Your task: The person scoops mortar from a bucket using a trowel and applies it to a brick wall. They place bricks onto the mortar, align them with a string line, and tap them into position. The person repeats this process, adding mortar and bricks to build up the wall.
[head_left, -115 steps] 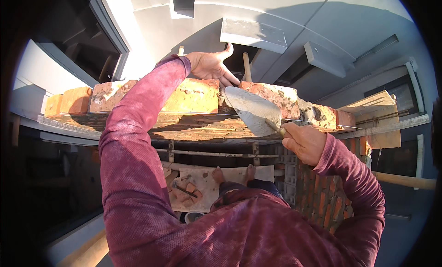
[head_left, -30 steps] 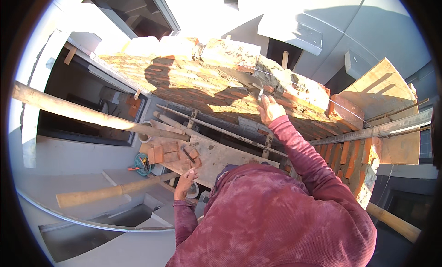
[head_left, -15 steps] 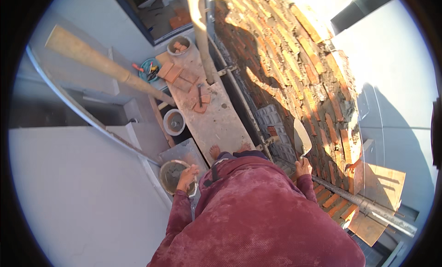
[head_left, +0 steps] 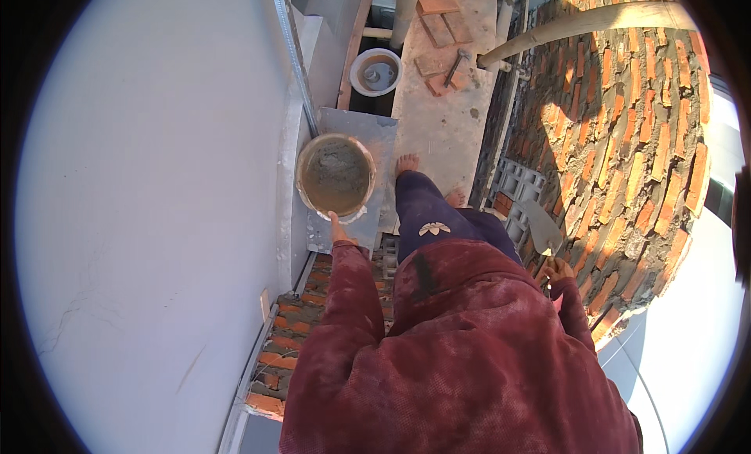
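Observation:
A round bucket of wet grey mortar stands on a grey board at left of centre. My left hand is at its near rim, a finger reaching onto the edge and the other fingers partly hidden. On the right, my right hand is closed around the handle of a trowel. Its pale blade points up and away, in front of the rough brick wall. The handle is mostly covered by my fingers.
My bare feet are on a plank platform. Farther along it lie flat bricks and a hammer. A second white bucket is beside the plank. A bamboo pole crosses at the upper right; a plain wall fills the left.
My view has turned and shifted left, bringing the mortar bucket nearer the middle. My left hand has gone from the bucket's right side to its near rim. The trowel stays in my right hand.

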A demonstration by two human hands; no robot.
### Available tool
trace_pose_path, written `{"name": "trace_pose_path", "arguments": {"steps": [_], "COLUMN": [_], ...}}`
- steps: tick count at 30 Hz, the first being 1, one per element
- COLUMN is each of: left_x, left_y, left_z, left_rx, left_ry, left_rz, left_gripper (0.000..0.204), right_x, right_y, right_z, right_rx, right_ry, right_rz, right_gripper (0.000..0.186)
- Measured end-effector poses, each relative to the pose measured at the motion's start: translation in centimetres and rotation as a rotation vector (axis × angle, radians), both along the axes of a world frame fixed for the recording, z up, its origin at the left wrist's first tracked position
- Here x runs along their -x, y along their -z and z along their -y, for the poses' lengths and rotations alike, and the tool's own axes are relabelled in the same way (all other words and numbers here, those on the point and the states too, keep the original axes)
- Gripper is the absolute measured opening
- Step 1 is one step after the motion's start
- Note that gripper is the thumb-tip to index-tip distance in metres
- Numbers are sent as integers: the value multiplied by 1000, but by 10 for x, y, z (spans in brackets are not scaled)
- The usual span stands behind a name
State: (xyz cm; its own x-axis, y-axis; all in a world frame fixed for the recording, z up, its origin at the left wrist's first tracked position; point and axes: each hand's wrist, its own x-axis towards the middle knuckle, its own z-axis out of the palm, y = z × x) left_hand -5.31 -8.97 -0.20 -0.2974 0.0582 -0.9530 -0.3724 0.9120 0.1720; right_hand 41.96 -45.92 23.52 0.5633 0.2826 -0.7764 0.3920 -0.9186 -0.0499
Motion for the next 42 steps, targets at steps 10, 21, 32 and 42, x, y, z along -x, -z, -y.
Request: {"name": "trace_pose_path", "arguments": {"steps": [10, 21, 32, 42], "left_x": [-49, -191, -355, -408], "left_y": [19, -321, -450, -489], "left_z": [-52, -78, -65, -48], "left_rx": [-636, -873, -1653, -1618], "left_ry": [625, 1733, 1867, 1896], "left_rz": [-595, -470, 21, 652], "left_gripper": [54, 33, 27, 13], "right_x": [27, 72, 45, 7], "right_y": [-39, -100, -133, -184], "right_z": [-158, -271, -192, -150], "right_rx": [-300, -526, -556, -636], "right_ry": [-533, -918, -334, -349], "right_rz": [-167, 67, -71, 466], "right_gripper": [33, 45, 40, 58]}}
